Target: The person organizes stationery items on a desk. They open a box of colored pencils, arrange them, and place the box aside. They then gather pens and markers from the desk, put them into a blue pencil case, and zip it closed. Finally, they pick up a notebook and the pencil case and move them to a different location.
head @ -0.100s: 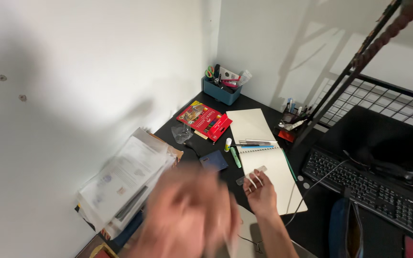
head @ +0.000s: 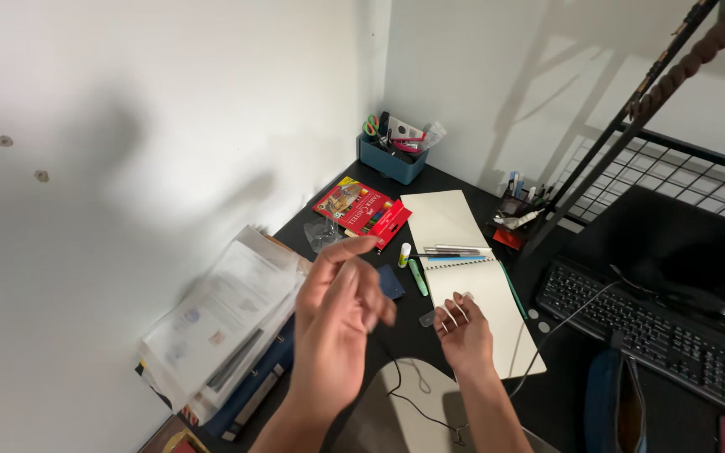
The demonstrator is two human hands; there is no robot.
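Both hands hover beside the open sketchbook (head: 480, 294), left hand (head: 337, 323) and right hand (head: 463, 335) with fingers loosely open, holding nothing.

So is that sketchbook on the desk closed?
No, the sketchbook lies open on the black desk, both blank cream pages showing, with the right hand at the lower page's edge.

Worktop (head: 463, 189) black. Sketchbook (head: 463, 277) cream, plain pages, at worktop middle. Pencil box (head: 361, 210) red with yellow corner, near left edge. Organiser tub (head: 389, 161) teal-blue, back corner; scissors (head: 370, 127) in it green-handled. Highlighter (head: 417, 277) green. Glue stick (head: 404, 254) white, yellow-green cap. Small card (head: 391, 282) navy. Keyboard (head: 648, 335) black, right side.
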